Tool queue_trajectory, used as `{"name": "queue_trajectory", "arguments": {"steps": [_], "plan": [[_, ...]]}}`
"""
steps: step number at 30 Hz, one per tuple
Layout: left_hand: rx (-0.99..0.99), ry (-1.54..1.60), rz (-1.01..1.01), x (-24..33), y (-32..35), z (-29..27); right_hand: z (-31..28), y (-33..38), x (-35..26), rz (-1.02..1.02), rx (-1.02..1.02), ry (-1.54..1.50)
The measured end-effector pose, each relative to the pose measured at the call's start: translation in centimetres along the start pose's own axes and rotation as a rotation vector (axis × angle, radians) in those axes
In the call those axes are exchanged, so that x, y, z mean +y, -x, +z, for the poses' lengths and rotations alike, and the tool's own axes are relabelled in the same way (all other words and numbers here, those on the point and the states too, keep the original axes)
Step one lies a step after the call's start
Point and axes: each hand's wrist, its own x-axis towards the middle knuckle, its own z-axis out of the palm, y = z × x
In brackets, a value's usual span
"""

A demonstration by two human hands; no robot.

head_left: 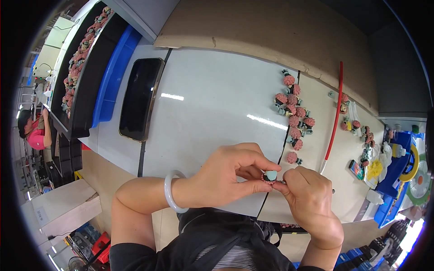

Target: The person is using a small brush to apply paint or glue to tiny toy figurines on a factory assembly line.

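Note:
My left hand (226, 174) pinches a small figurine (270, 176) between thumb and fingertips, above the table's front edge. The figurine has a pale green top, a black middle and some pink below. My right hand (309, 192) is closed beside it, its fingertips meeting the figurine's right side. A thin, dark, shiny bit shows between those fingertips, too small to name. A red stick with a whitish lower end (335, 122) runs down to the back of my right hand; whether the hand grips it I cannot tell. Several similar pink figurines (294, 121) lie in a cluster beyond.
A dark phone (142, 99) lies left on the white table (203, 122). Black trays of pink pieces (83, 58) and a blue bin (113, 77) stand farther left. More figurines (367, 135), a yellow tape roll (409, 163) and bottles sit right. A co-worker (36, 131) is far left.

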Motion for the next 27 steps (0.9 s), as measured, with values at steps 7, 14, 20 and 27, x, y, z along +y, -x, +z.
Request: {"name": "queue_trajectory", "arguments": {"steps": [7,14,20,27], "plan": [[0.006,-0.07,0.06,-0.05,-0.26,0.02,0.27,0.26,-0.22,0.113,-0.036,-0.092],[0.031,-0.073,0.116,-0.21,-0.11,0.02,0.52,0.14,-0.35,0.153,0.004,-0.146],[0.018,-0.02,0.039,0.19,-0.18,-0.04,0.3,-0.04,0.06,0.037,0.025,-0.066],[-0.036,0.049,0.005,0.58,-0.29,-0.23,0.6,-0.1,0.52,0.073,0.064,-0.179]]}}
